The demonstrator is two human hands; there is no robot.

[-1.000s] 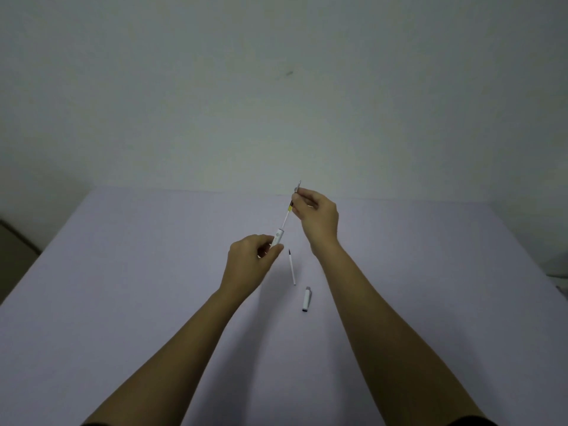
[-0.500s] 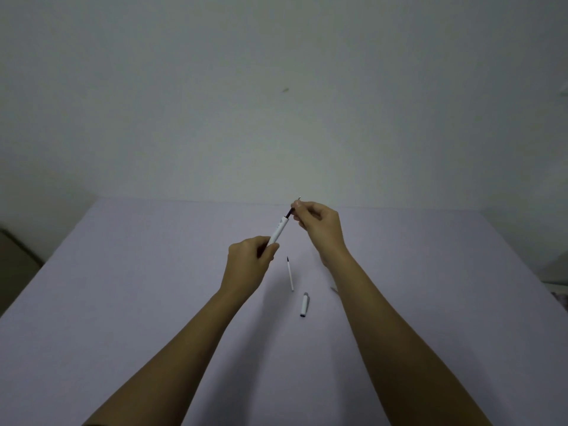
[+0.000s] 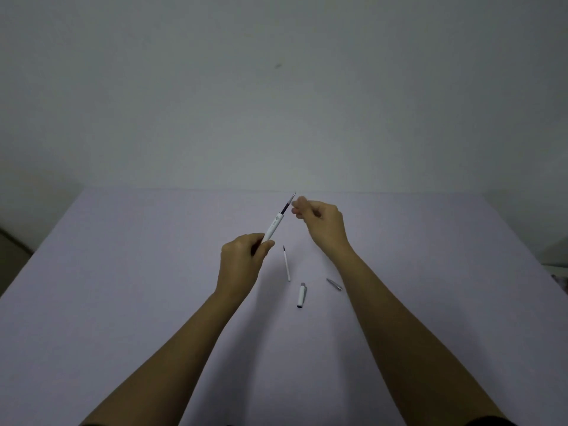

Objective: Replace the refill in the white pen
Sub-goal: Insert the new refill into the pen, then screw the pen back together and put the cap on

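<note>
Left hand is clamping the white pen, refill tip poking out; right hand is hovering beside it, fingers loosely curled, holding nothing.

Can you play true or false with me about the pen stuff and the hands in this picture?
1. The left hand holds the white pen barrel. True.
2. The right hand is pinching the tip of the refill that sticks out of the barrel. False: its fingers are just beside the tip, with a small gap.
3. A thin spare refill lies on the table between the two arms. True.
4. The white cap is on the pen. False: it lies on the table, near the spare refill.
5. A small silver piece lies on the table beside the right forearm. True.
</note>
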